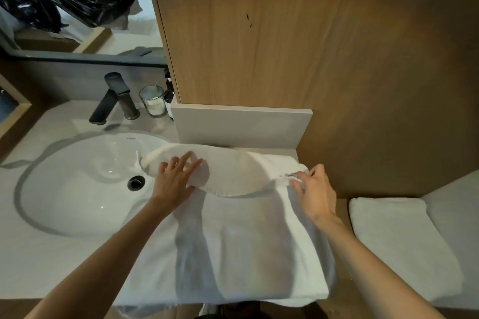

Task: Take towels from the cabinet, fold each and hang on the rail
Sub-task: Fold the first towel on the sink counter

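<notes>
— What carries it all?

— A pale tabletop (51, 254) with a white oval basin (77, 189) sunk into its left part, a dark drain (135, 183) at the bottom.

— And at the back?

— A dark faucet (114, 98) stands behind the basin. Just right of it is a glass jar (153, 101), then a dark bottle (169, 96) against the wooden panel.

— The right side?

— A white towel (246, 241) lies spread flat there, its far edge folded back over itself and its near edge hanging over the front. Its far left corner reaches over the basin rim.

— Anything further right?

— A lower pale ledge (456, 204), with a folded towel (399, 241) on it.
</notes>
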`<move>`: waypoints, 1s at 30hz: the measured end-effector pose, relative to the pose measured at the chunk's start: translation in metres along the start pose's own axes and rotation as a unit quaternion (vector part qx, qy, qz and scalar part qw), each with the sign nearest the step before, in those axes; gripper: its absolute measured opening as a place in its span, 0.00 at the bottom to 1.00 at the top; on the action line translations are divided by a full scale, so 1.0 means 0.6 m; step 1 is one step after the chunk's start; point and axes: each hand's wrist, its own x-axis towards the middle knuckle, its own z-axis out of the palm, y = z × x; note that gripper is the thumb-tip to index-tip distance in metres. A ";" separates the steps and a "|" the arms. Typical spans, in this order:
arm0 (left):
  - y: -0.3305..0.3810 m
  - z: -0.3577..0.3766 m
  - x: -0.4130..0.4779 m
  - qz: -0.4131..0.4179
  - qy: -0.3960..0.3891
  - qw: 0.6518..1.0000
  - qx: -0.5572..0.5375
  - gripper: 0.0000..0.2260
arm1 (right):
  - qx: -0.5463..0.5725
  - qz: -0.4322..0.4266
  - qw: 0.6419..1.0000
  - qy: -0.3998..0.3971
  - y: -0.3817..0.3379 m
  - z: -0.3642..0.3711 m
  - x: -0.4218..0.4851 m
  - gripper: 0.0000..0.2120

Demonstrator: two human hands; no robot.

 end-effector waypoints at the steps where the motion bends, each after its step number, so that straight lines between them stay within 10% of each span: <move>1: -0.010 -0.004 0.005 -0.004 0.003 1.000 0.006 0.34 | -0.003 0.021 1.000 0.003 -0.006 -0.007 0.009 0.10; 9: -0.118 -0.080 0.065 -0.111 0.069 0.989 0.069 0.11 | 0.059 0.061 0.986 0.145 -0.057 -0.085 0.088 0.10; 15: -0.145 -0.195 0.126 -0.169 0.064 0.982 0.055 0.16 | 0.113 0.087 0.979 0.149 -0.076 -0.153 0.159 0.15; 20: -0.163 -0.273 0.151 -0.170 0.088 0.977 0.099 0.13 | 0.486 0.129 0.859 0.099 -0.114 -0.219 0.189 0.09; 30: -0.199 -0.362 0.196 -0.201 0.141 0.969 0.034 0.11 | 0.532 0.069 0.824 0.180 -0.167 -0.276 0.211 0.10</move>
